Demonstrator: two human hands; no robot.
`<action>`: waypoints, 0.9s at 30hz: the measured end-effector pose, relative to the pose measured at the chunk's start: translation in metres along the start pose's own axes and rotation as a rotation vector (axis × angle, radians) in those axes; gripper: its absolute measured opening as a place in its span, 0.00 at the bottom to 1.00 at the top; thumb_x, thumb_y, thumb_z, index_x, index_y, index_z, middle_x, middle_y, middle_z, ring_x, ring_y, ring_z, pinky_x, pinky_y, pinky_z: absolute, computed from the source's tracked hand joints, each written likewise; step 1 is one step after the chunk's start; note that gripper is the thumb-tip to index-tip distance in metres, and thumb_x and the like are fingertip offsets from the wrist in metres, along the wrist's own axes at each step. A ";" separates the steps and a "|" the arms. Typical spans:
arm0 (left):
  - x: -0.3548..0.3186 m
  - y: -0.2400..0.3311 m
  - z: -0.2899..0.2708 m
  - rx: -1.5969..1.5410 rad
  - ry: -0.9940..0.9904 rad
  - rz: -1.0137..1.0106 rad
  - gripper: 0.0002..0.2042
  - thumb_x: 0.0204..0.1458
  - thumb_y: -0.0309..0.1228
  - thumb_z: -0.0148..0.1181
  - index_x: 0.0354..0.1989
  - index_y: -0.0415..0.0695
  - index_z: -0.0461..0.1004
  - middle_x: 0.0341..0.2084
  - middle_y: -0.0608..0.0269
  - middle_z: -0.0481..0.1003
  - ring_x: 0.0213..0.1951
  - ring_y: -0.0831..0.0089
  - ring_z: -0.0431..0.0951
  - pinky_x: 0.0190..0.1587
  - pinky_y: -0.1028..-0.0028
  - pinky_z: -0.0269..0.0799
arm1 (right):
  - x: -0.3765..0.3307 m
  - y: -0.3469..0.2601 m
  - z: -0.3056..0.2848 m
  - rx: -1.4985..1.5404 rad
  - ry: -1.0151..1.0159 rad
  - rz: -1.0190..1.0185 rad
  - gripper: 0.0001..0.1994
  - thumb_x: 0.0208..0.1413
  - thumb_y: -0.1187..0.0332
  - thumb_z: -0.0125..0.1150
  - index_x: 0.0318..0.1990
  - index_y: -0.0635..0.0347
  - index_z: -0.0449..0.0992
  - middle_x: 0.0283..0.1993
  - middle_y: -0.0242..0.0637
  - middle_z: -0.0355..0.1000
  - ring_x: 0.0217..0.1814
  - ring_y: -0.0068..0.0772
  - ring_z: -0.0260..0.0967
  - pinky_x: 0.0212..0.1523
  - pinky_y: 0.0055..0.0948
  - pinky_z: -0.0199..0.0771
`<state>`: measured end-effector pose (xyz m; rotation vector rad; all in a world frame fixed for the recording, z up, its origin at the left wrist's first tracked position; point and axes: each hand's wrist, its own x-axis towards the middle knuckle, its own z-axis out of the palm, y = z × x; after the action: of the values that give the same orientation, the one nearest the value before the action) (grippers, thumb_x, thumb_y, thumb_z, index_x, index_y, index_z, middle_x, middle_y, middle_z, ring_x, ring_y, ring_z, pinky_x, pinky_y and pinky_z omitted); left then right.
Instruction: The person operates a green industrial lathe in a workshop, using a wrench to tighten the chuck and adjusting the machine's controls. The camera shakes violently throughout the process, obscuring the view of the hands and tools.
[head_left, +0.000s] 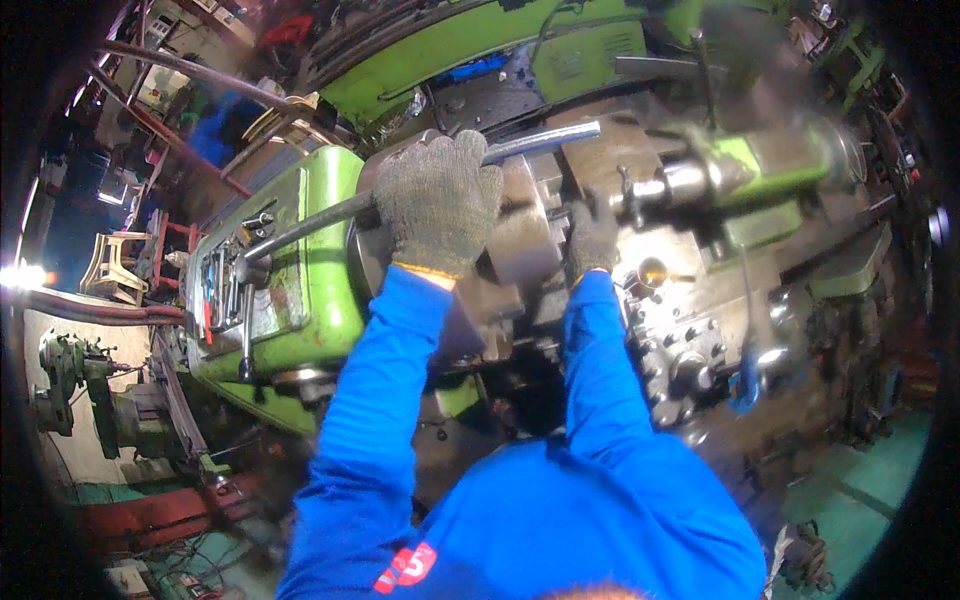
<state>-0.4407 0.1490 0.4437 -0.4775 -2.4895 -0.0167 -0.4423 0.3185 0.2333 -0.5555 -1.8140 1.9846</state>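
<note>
My left hand (440,200), in a grey knit glove, is closed round a long metal bar (545,140). The bar slants across the lathe, from above the headstock up to the right, past the chuck. Below and behind this hand is the large steel chuck (525,235) with stepped jaws. My right hand (594,240), also gloved, reaches in at the right of the chuck face, close to its jaws. Its fingers are dim and blurred, so I cannot make out what they touch.
Wrenches and other tools (225,285) lie on the green headstock (335,190). To the right stand the tool post (690,370) and the green tailstock (760,165). Another green machine (590,60) runs along the back. A pale plastic chair (115,270) is at the left.
</note>
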 end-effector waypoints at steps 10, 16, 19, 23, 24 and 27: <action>0.021 -0.004 0.006 0.044 -0.078 -0.079 0.09 0.54 0.40 0.60 0.35 0.48 0.75 0.26 0.53 0.79 0.32 0.49 0.82 0.37 0.48 0.75 | 0.002 -0.007 0.000 -0.212 0.041 -0.056 0.19 0.60 0.69 0.63 0.57 0.65 0.78 0.53 0.48 0.80 0.55 0.41 0.77 0.58 0.36 0.74; 0.032 -0.006 0.009 0.079 -0.134 -0.107 0.15 0.57 0.46 0.61 0.40 0.46 0.74 0.30 0.52 0.81 0.35 0.49 0.83 0.39 0.48 0.77 | 0.002 -0.007 0.004 -0.206 0.063 -0.021 0.20 0.60 0.67 0.61 0.58 0.63 0.78 0.53 0.49 0.80 0.53 0.41 0.78 0.56 0.35 0.75; 0.036 -0.005 0.003 0.095 -0.231 -0.161 0.19 0.62 0.50 0.57 0.44 0.45 0.73 0.35 0.50 0.82 0.40 0.47 0.84 0.42 0.49 0.78 | -0.003 -0.021 0.007 -0.183 0.030 0.100 0.20 0.60 0.65 0.60 0.59 0.61 0.78 0.53 0.50 0.80 0.53 0.42 0.78 0.56 0.36 0.75; 0.047 0.002 -0.011 0.074 -0.410 -0.244 0.21 0.67 0.48 0.50 0.51 0.40 0.72 0.43 0.42 0.82 0.47 0.44 0.83 0.49 0.47 0.77 | 0.008 -0.005 0.008 -0.272 0.034 0.079 0.22 0.59 0.62 0.60 0.60 0.59 0.78 0.54 0.53 0.79 0.56 0.47 0.77 0.59 0.39 0.74; 0.051 0.003 -0.013 0.056 -0.460 -0.286 0.22 0.67 0.48 0.50 0.53 0.39 0.71 0.45 0.41 0.81 0.48 0.43 0.83 0.51 0.47 0.76 | 0.011 0.003 0.008 -0.324 0.043 0.009 0.22 0.59 0.61 0.61 0.60 0.60 0.78 0.54 0.54 0.79 0.56 0.48 0.77 0.59 0.40 0.73; 0.074 0.010 -0.005 -0.018 -0.671 -0.396 0.27 0.62 0.45 0.54 0.60 0.34 0.69 0.52 0.33 0.77 0.54 0.39 0.80 0.57 0.51 0.74 | 0.026 0.021 0.004 -0.338 0.010 0.007 0.25 0.58 0.58 0.63 0.60 0.63 0.77 0.56 0.55 0.78 0.60 0.52 0.75 0.62 0.42 0.71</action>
<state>-0.4905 0.1824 0.4881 0.0328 -3.2069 -0.0410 -0.4670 0.3278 0.2117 -0.6696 -2.1585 1.6818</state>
